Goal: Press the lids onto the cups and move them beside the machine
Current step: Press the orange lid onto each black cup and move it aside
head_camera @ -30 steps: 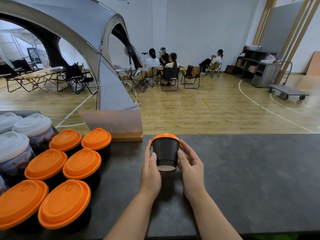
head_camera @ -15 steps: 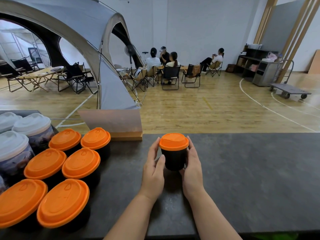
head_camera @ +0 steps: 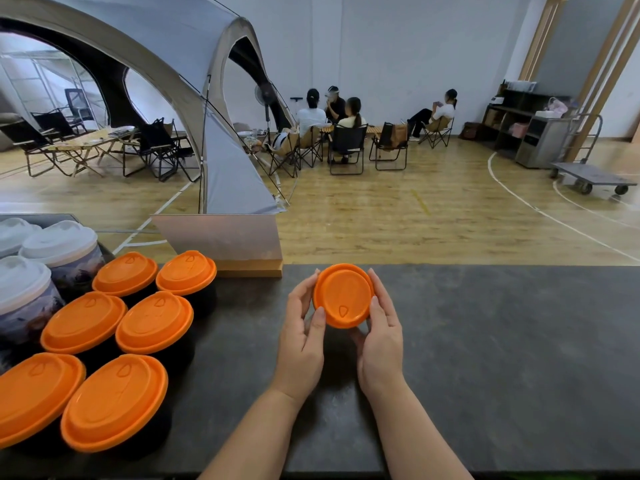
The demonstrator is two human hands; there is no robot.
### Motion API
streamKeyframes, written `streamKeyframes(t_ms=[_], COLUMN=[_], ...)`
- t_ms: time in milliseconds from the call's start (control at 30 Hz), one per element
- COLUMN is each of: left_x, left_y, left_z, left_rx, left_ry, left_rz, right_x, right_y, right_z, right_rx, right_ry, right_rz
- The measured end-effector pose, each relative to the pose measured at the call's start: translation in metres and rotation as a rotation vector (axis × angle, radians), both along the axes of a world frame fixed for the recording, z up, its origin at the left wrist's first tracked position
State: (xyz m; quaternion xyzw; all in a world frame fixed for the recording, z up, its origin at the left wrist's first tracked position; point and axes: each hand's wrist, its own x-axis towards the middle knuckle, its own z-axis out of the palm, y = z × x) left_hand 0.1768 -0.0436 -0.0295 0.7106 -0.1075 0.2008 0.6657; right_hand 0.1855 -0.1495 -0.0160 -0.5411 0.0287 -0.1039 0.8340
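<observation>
Clasping the orange-lidded cup (head_camera: 343,295) between left hand (head_camera: 302,336) and right hand (head_camera: 380,336), each grip curled round it.

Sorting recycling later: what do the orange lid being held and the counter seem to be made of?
Orange lid: likely moulded plastic, matte to satin, judging by its uniform colour, raised rim and embossed sip tab. Counter: dark grey, matte and mottled, like stone or a stone-look laminate; which one, the view cannot settle.

My dark grey stone table (head_camera: 485,358) holds six black cups with round orange plastic lids (head_camera: 154,322) on my left. Beside them stand white-lidded picture cups (head_camera: 59,244). A wooden-footed sign board (head_camera: 221,242) stands at the back edge.
</observation>
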Motion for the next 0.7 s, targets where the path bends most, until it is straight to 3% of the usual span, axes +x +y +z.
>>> streamKeyframes(t_ms=[500,700], left_x=[0.006,0.002], left_y=[0.001,0.001], left_z=[0.003,0.005], left_rx=[-0.065,-0.051], left_ry=[0.002,0.003], left_rz=[0.040,0.040], right_x=[0.006,-0.010], right_y=[0.003,-0.001], right_z=[-0.004,0.008], right_rx=[-0.077,-0.006], right_ry=[-0.023,0.120], right_rz=[0.079,0.071])
